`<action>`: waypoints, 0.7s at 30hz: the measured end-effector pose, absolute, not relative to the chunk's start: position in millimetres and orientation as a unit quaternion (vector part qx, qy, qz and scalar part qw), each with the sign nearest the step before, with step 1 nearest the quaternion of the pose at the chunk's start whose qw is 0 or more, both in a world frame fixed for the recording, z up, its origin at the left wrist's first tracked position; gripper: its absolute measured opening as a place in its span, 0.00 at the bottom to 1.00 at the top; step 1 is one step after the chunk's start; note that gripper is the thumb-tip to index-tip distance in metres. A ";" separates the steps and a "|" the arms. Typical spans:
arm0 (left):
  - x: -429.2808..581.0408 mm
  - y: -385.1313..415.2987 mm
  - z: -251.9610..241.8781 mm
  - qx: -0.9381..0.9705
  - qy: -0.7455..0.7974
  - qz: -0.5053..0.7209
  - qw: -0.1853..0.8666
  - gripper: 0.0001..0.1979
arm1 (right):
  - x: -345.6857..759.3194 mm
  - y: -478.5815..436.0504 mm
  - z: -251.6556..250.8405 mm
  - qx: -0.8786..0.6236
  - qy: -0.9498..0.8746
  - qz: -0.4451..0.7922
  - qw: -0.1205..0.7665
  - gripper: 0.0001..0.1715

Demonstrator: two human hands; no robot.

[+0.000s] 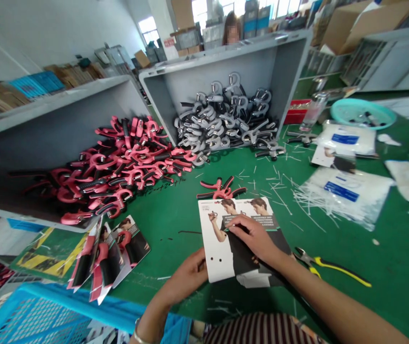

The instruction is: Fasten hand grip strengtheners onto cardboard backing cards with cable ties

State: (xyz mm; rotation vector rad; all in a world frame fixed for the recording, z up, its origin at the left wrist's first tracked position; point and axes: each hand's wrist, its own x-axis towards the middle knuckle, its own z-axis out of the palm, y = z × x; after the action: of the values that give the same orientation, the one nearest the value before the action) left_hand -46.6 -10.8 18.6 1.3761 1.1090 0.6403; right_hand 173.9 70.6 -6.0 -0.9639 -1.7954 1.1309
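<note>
My left hand (189, 274) has its fingers curled behind the left edge of a printed backing card (220, 270). The card is white and dark, with a picture of a person and two small holes near its bottom. Over the card's upper part, my right hand (254, 237) is closed, its fingertips pinched together; whatever is between them is too small to make out. More cards (258, 281) lie underneath and to the right. Just beyond the cards are red-and-black hand grip strengtheners (220, 188).
Grey bins hold red grips (136, 157) and grey grips (222, 119). Carded grips (100, 260) lie left, above a blue basket (47, 310). Yellow-handled cutters (333, 268), bags of cable ties (348, 193), loose ties and a turquoise dish (362, 112) are right. Someone (231, 29) is behind the bins.
</note>
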 end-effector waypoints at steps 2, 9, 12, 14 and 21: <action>-50.5 -11.5 21.4 0.623 0.455 0.268 0.577 0.22 | 174.8 70.2 -5.0 -0.389 -0.692 0.459 0.398 0.07; -45.9 0.3 28.5 0.808 0.413 0.183 0.378 0.21 | 178.3 71.2 -7.5 -0.408 -0.620 0.522 0.421 0.09; -43.3 0.1 39.0 0.845 0.372 0.129 0.363 0.27 | 179.5 72.6 -11.0 -0.406 -0.591 0.547 0.432 0.11; -43.1 -1.2 44.6 0.856 0.360 0.109 0.355 0.29 | 180.2 73.3 -13.5 -0.399 -0.590 0.552 0.434 0.11; -28.6 0.8 40.3 0.803 0.479 0.206 0.288 0.18 | 181.5 74.0 -16.4 -0.391 -0.579 0.574 0.427 0.13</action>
State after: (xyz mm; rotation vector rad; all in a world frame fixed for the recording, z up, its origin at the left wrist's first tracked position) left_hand -28.6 0.8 40.3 2.1457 1.2796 0.5507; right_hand 181.5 74.0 -16.4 -0.9779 -1.4459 1.4340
